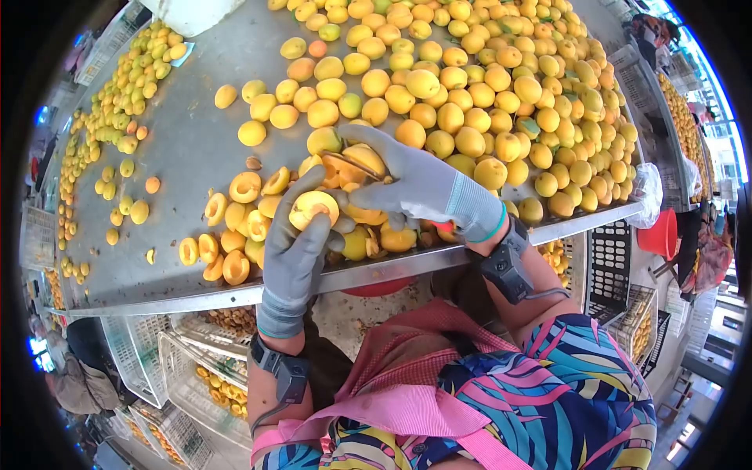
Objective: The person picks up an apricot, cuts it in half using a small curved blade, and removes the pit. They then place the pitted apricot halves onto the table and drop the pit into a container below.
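Observation:
My left hand (288, 252), in a grey glove, is closed around an apricot half (314, 209) with its hollow cut side partly showing. Beside it, my gloved right hand (419, 178) curls its fingers around a cut apricot (364, 160). A thin dark edge runs along that apricot; I cannot make out what it is. Both hands are over the front edge of the metal table (188, 149). Split apricot halves (236, 267) lie left of my left hand. More fruit is partly hidden beneath my hands.
A large heap of whole apricots (470, 141) covers the right and back of the table. Another pile (117, 117) runs along its left side. Plastic crates (176, 376) with fruit stand below. A red bucket (658, 234) is at the right.

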Demonstrator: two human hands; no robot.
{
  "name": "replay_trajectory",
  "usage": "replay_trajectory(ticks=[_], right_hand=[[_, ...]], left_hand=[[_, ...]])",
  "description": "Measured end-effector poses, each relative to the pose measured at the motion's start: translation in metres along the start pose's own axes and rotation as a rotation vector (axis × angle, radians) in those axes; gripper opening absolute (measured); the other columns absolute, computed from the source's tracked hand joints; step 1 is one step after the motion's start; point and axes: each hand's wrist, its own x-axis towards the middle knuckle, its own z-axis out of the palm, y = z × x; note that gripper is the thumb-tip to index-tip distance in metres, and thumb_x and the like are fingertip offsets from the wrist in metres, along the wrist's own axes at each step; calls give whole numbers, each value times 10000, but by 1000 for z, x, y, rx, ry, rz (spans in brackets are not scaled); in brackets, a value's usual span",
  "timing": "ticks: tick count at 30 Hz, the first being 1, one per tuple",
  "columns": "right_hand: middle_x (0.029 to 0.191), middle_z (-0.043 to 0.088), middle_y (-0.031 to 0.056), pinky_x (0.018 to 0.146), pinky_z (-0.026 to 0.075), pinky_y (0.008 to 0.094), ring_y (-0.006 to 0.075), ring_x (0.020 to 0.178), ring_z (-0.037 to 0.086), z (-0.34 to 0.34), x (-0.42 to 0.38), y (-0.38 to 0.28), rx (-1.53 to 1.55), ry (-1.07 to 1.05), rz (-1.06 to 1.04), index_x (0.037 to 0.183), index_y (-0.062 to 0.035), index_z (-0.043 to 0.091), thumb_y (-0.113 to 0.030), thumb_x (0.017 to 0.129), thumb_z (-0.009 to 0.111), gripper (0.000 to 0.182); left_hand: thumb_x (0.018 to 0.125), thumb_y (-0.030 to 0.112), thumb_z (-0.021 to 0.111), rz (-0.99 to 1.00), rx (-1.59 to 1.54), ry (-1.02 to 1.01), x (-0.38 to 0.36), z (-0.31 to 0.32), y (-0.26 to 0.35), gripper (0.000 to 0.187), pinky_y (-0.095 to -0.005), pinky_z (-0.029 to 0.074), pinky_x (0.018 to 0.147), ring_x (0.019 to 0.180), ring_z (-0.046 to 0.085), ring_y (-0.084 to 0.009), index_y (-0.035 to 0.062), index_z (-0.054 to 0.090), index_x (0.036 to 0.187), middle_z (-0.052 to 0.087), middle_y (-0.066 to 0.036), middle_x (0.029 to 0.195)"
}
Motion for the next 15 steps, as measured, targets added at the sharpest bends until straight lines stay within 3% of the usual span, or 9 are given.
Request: replay_trajectory(ticks=[4,7,9,10,12,15], right_hand=[[797,602,89,454,456,244,126,516,559,-5,-2,-3,-155,-11,30,1444,-82,245,-243,799,686,798],[760,581,83,447,446,252,122,520,552,-6,-2,-6,-11,81,47,1424,-68,285,-261,795,697,777],[754,564,81,441,437,253,111,507,536,6,0,-12,255,153,-8,1397,-57,333,-270,796,704,738],[730,595,50,400,402,230,86,456,530,16,0,-14,199,214,-2,1398,-69,349,-232,819,701,697],[743,604,58,411,412,233,85,465,535,27,2,-12,87,216,-54,1393,-65,350,-240,816,704,699],[812,624,77,442,434,239,85,495,552,35,9,1,-99,233,-141,1380,-58,350,-259,805,711,708]], left_hand=[[926,158,555,-21,88,89,4,5,-1,472,-174,448,623,841,593,-74,15,416,1354,613,-46,1076],[927,134,553,71,308,99,6,6,-5,482,-164,445,635,864,592,-63,8,400,1367,601,-48,1115],[922,42,512,71,367,85,4,11,-1,494,-251,455,903,1106,543,-148,-19,354,1385,553,-121,1233],[922,42,512,73,365,79,5,10,-5,494,-251,455,903,1106,543,-148,-19,354,1385,553,-121,1233],[919,71,535,271,603,32,6,7,-11,533,-302,422,960,1151,528,-205,-20,330,1402,523,-155,1273],[905,117,581,152,684,33,-1,11,-3,584,-343,385,1003,1177,520,-251,-23,319,1408,526,-178,1277]])
